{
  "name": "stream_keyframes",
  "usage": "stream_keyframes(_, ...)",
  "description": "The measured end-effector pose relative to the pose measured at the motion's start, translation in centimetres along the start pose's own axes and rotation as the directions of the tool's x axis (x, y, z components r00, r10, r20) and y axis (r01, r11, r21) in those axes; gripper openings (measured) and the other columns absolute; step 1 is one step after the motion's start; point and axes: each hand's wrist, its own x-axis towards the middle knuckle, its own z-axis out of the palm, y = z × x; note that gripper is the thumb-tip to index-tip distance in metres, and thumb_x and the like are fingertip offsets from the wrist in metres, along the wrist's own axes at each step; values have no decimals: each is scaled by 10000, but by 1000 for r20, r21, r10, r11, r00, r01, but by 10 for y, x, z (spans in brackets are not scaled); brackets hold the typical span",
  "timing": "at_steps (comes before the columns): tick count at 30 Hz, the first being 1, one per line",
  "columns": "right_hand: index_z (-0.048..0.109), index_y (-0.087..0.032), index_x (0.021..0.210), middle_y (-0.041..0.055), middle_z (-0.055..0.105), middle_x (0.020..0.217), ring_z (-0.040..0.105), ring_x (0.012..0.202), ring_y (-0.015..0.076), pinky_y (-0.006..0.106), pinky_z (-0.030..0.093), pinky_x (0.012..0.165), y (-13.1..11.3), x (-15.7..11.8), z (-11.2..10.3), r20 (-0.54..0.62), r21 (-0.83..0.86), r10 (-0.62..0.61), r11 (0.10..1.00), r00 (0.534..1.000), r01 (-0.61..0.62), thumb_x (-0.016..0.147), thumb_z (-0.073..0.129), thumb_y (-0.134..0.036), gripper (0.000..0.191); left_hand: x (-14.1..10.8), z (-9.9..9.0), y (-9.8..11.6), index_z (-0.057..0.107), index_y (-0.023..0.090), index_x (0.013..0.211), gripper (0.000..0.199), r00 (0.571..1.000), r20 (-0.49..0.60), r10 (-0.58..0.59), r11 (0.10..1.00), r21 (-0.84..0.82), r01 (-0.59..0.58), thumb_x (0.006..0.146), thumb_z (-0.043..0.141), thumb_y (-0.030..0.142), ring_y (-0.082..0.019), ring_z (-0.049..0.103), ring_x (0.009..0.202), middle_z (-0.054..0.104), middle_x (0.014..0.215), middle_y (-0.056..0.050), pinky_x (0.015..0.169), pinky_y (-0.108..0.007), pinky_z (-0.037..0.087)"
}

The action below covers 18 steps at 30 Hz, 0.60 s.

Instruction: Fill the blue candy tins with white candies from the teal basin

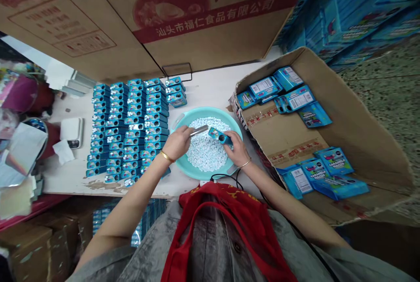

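Note:
My left hand [179,141] is closed around a metal scoop [199,130], whose tip reaches over the basin toward a small box. That small blue candy box [219,136] is in my right hand [236,151], tilted above the basin with a dark round hole in its upper face. Below both hands, a turquoise basin [187,170] holds a heap of small white and pale-blue candies [210,157]. The far end of the scoop nearly meets the box; whether they touch I cannot tell.
Rows of blue boxes [131,129] stand on the table at left, with a short stack [176,94] behind the basin. An open carton [282,137] at right holds several flat blue boxes [295,98]. Large cartons [210,46] wall the back. A white scale [71,131] sits far left.

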Motion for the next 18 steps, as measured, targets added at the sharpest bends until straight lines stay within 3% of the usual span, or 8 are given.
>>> stream_keyframes(4, 516, -237, 1166, 113, 607, 1131, 578, 1104, 272, 471, 480, 981, -5, 5, -6, -41, 3, 37, 999, 999, -36, 873, 527, -250, 294, 23, 62, -25, 501, 164, 1300, 478, 982, -3, -191, 980, 49, 191, 871, 333, 33, -266, 514, 1056, 526, 1179, -156, 918, -423, 428)
stream_keyframes(9, 532, -231, 1124, 89, 627, 1077, 603, 1019, 248, 427, 501, 917, -9, 8, -11, -123, 45, 121, 992, 985, -117, 855, 611, -328, 296, 25, 120, -3, 449, 168, 1347, 466, 973, 98, -209, 978, 11, 209, 915, 308, 67, -297, 465, 1144, 483, 1284, -190, 951, -480, 402)
stream_keyframes(14, 527, -231, 1125, 74, 614, 1057, 596, 985, 238, 416, 496, 895, -2, 8, -13, -120, 111, 208, 974, 971, -195, 830, 651, -383, 354, 2, 141, 28, 431, 146, 1355, 589, 972, 202, -121, 987, -83, 140, 788, 437, -14, -271, 501, 1128, 501, 1267, -173, 973, -427, 425)
stream_keyframes(18, 522, -232, 1129, 68, 600, 1075, 593, 989, 234, 412, 491, 900, 3, 9, -13, -101, 162, 234, 963, 967, -216, 813, 673, -401, 389, -6, 142, 30, 398, 129, 1370, 695, 968, 250, 8, 927, -366, 87, 702, 446, -57, -222, 518, 1148, 525, 1266, -140, 1019, -357, 425)
